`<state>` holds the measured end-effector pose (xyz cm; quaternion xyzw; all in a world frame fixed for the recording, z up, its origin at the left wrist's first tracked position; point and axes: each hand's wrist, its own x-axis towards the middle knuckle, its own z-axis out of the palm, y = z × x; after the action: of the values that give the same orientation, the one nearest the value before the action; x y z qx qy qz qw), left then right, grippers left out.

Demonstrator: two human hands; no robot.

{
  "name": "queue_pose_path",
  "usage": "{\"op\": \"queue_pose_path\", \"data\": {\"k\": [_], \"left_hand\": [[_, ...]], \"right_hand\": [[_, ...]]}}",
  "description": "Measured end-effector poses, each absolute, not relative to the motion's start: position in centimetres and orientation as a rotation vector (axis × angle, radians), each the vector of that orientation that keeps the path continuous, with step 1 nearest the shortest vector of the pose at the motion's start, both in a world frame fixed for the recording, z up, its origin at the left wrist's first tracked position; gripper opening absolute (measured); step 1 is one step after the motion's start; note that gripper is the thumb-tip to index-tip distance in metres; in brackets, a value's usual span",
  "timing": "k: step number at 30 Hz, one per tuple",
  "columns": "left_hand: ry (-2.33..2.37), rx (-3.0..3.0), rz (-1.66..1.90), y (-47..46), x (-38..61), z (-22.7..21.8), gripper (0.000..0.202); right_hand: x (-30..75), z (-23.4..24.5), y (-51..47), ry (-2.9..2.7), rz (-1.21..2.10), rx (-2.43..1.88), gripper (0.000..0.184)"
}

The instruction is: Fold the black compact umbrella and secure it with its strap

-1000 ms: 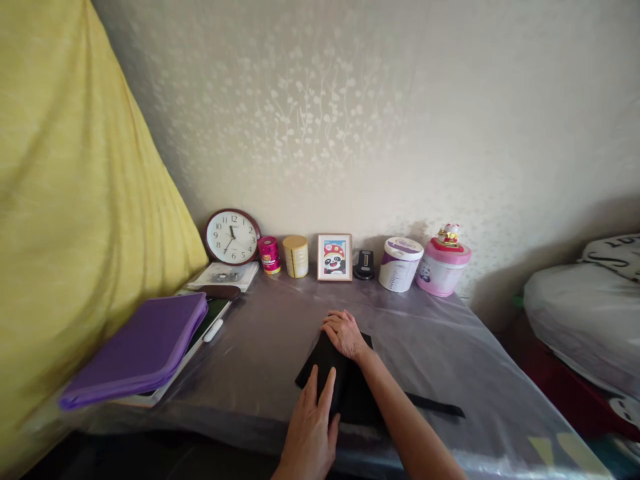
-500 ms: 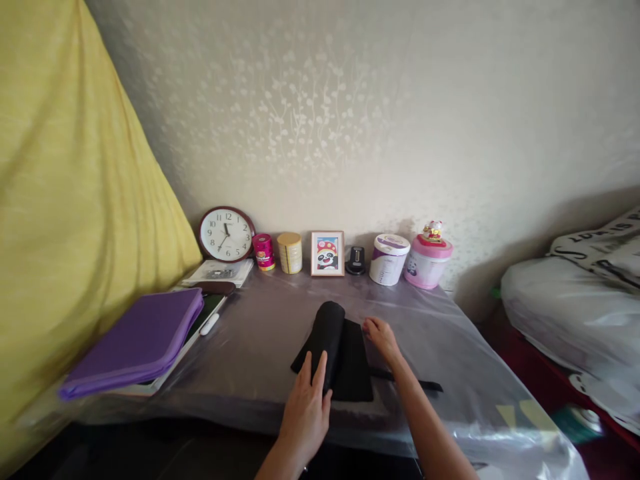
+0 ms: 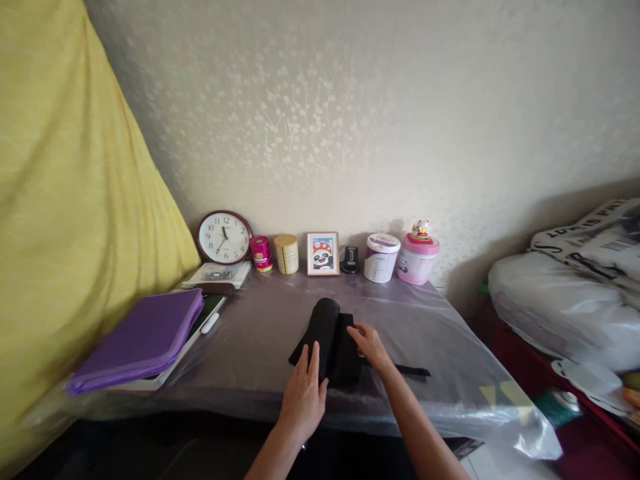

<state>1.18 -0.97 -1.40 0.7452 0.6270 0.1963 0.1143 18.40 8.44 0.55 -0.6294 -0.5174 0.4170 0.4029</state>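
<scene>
A black fabric roll [image 3: 323, 333] lies in the middle of the table [image 3: 260, 337], which is covered with clear plastic. A thin black strap [image 3: 407, 369] trails from it to the right. My left hand [image 3: 304, 392] rests flat on the near end of the roll, fingers stretched out. My right hand [image 3: 367, 343] presses on the unrolled flap at the roll's right side, fingers curled over the cloth edge.
A purple zip case [image 3: 140, 340] lies on books at the left, by a white pen [image 3: 209, 323]. Along the wall stand a clock [image 3: 223, 237], tins [image 3: 287, 253], a panda picture [image 3: 323, 253], a white tub [image 3: 381, 257] and a pink jar [image 3: 417, 257]. Yellow curtain [image 3: 75, 200] left, bagged bedding [image 3: 565, 300] right.
My right hand left the roll's far end, went to the right, then came back onto the flap. The flat part of the cloth has got narrower. The view shifted slightly.
</scene>
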Motion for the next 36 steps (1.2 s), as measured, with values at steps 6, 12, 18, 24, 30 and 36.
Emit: {"op": "queue_pose_path", "data": {"k": [6,12,18,24,30,36], "left_hand": [[1.849,2.230,0.590,-0.9,1.1,-1.8,0.066],[1.874,2.214,0.593,-1.2,1.1,-1.7,0.072],[1.885,2.220,0.655,-0.8,1.2,-2.1,0.067],[1.897,2.229,0.795,-0.4,1.1,-2.8,0.055],[1.852,2.272,0.874,-0.6,1.3,-2.4,0.062],[1.963,2.348,0.772,-0.7,1.5,-2.3,0.057]], "right_hand": [[16.5,1.2,9.5,-1.340,1.029,-1.559,0.029],[14.6,1.5,10.2,-1.387,1.042,-1.535,0.033],[12.7,1.4,10.5,-1.461,1.000,-1.576,0.039],[12.0,1.6,9.9,-1.613,0.863,-1.547,0.031],[11.6,1.7,8.8,-1.773,0.724,-1.420,0.023],[11.8,0.4,7.6,-1.821,0.699,-1.180,0.028]]}}
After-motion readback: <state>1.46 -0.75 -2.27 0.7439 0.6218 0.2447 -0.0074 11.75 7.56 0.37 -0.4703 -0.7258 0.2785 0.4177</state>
